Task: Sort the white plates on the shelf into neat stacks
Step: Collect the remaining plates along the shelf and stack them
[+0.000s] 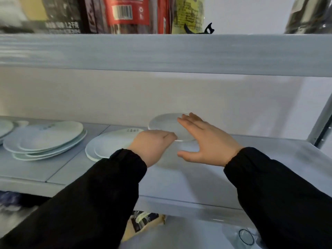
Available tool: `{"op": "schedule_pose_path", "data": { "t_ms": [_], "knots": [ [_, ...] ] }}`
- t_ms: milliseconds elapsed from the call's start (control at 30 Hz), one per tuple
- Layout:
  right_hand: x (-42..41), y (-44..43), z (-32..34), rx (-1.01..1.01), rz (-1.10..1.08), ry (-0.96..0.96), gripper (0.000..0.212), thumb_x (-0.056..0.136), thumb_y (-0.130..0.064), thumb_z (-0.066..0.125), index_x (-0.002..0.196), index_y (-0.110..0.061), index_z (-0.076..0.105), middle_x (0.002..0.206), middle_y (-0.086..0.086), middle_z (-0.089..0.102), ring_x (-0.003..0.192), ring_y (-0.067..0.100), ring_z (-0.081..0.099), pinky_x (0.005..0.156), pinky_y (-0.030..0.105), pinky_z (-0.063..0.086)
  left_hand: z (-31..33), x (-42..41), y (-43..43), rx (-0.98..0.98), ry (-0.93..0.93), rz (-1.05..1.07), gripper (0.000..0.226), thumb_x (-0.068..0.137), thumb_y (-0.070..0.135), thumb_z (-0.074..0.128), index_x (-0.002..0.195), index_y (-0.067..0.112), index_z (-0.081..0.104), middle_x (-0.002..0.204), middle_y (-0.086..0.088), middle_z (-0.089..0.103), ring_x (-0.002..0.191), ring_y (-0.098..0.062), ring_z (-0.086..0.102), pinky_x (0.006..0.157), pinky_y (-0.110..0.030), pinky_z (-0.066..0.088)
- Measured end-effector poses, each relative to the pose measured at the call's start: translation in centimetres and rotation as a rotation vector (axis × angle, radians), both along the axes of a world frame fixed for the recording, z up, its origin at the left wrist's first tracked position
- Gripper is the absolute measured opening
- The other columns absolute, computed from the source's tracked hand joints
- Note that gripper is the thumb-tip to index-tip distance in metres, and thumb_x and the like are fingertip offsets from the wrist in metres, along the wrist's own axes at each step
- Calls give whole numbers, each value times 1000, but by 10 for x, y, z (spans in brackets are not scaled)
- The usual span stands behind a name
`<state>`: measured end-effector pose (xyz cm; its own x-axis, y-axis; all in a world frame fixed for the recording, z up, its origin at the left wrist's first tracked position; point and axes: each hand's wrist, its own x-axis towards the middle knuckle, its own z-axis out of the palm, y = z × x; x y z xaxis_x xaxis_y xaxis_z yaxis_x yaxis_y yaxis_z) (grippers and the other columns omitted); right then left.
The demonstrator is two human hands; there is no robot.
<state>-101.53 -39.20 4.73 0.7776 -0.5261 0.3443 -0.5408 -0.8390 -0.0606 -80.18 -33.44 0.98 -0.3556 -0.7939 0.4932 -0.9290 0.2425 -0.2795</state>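
A small white plate (166, 124) hangs tilted just above the grey shelf (197, 182) in the middle. My left hand (152, 145) grips its near left rim with curled fingers. My right hand (204, 139) is open and flat, fingers spread over the plate's right side; whether it touches the plate I cannot tell. Left of my left hand lies a short stack of white plates (111, 143), partly hidden by my wrist. Further left sits an uneven pile of white plates (46, 139) of differing sizes.
Another white plate (5, 127) shows at the far left edge. The upper shelf board (165, 53) hangs low overhead, with packages (125, 13) on it. A metal upright (321, 123) stands at the right. Bags lie below the shelf.
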Motion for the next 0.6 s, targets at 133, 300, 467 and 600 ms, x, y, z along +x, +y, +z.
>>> {"op": "schedule_pose_path", "data": {
  "t_ms": [133,300,467,600],
  "knots": [
    [48,9,7,-29,59,-29,103,72,-82,36,157,-30,11,165,-9,10,151,7,1,121,30,17,19,69,18,-66,-9,156,56,65,-4,62,116,19,56,93,-8,72,71,-33,69,53,-42,55],
    [108,19,0,11,121,-9,101,75,-78,44,158,-30,11,165,-10,11,151,7,1,121,27,14,8,146,47,-45,-20,325,65,59,-10,63,114,23,50,94,-7,73,74,-33,70,54,-43,56],
    [153,21,-17,65,137,31,103,71,-82,37,157,-32,12,165,-10,10,151,6,0,121,27,12,-18,185,68,-19,-44,397,58,53,-11,66,106,14,66,84,-7,72,66,-30,68,48,-40,55],
    [172,17,-27,108,125,54,100,75,-78,44,157,-32,12,165,-8,11,151,8,1,121,26,10,-41,199,72,25,-71,365,54,51,-10,69,101,10,69,85,-8,72,66,-30,69,51,-39,57]
  ]
}}
